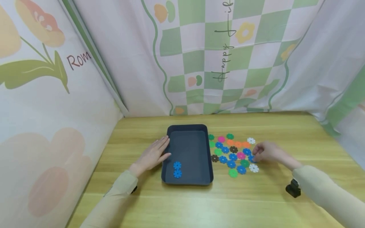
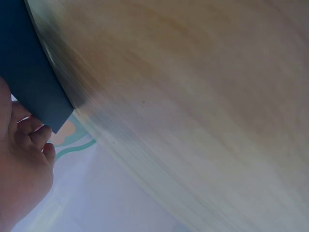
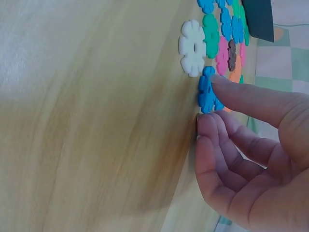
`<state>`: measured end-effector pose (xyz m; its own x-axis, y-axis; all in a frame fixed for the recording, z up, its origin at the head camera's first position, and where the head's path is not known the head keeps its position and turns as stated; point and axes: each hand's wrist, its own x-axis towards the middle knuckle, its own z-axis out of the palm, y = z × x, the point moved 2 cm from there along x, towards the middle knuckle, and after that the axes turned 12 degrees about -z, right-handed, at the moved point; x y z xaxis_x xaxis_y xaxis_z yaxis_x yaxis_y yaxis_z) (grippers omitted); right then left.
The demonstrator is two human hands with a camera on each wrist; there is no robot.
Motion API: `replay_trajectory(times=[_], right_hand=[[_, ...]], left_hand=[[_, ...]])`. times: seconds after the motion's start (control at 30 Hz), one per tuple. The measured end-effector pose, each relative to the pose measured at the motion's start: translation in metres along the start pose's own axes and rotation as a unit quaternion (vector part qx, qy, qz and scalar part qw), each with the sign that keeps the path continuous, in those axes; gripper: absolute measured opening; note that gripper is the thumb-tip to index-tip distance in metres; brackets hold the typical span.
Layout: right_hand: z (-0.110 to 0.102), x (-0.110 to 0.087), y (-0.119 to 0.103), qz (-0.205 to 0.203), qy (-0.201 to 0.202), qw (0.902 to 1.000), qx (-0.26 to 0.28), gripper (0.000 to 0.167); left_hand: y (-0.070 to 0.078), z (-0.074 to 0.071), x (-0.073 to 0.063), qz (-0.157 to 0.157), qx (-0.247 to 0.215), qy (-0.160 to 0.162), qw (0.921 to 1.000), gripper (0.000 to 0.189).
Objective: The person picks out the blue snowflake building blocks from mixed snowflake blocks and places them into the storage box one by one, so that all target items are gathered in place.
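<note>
Head view: the dark tray (image 1: 189, 145) is set on the wooden table (image 1: 182, 205), with two blue discs (image 1: 177, 165) lying in its near left corner. The tray's left side is touched by the left hand (image 1: 151, 156), its fingers straight and held together, thumb set apart at the rim. Loose discs in mixed colours are spread to the right of the tray. A blue disc (image 1: 251, 159) at their right edge is reached by the right hand (image 1: 268, 152). Step in hand judged: blue discs picked out for the tray.

Left wrist view: only the tray's side and part of the left hand are shown; no disc is seen.

Right wrist view: the blue disc is touched by the thumb, with fingertips brought to its edge; whether it is firmly pinched cannot be told. A white disc (image 3: 187, 48) is seen just beside. Next, presumably, a secure pinch, a lift clear of neighbouring discs and a carry leftward are called for.
</note>
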<state>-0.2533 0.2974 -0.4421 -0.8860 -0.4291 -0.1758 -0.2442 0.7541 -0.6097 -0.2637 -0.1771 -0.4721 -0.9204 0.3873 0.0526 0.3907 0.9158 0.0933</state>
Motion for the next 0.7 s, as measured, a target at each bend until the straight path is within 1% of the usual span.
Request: replay_trajectory(times=[0.07,0.33,0.53,0.7], right_hand=[[0.0014,-0.0005,-0.0001,0.003,0.001,1.0000,-0.002,0.032],[0.0040,-0.0017,-0.0003,-0.008,0.007,0.9999,-0.009,0.029],[0.0052,-0.0027,0.0003,-0.014,0.009,0.9999,-0.004,0.029],[0.0040,-0.0029,0.0017,-0.013,0.009,0.9999,0.007,0.020]], left_hand=[[-0.0003,0.0009,0.0003,-0.001,0.002,-0.001,1.0000,0.070],[-0.0001,0.0012,0.0004,-0.002,0.005,0.000,1.0000,0.070],[-0.0002,0.0019,0.0009,-0.001,0.007,-0.001,1.0000,0.070],[-0.0011,0.0029,0.0011,-0.002,0.007,-0.002,1.0000,0.070]])
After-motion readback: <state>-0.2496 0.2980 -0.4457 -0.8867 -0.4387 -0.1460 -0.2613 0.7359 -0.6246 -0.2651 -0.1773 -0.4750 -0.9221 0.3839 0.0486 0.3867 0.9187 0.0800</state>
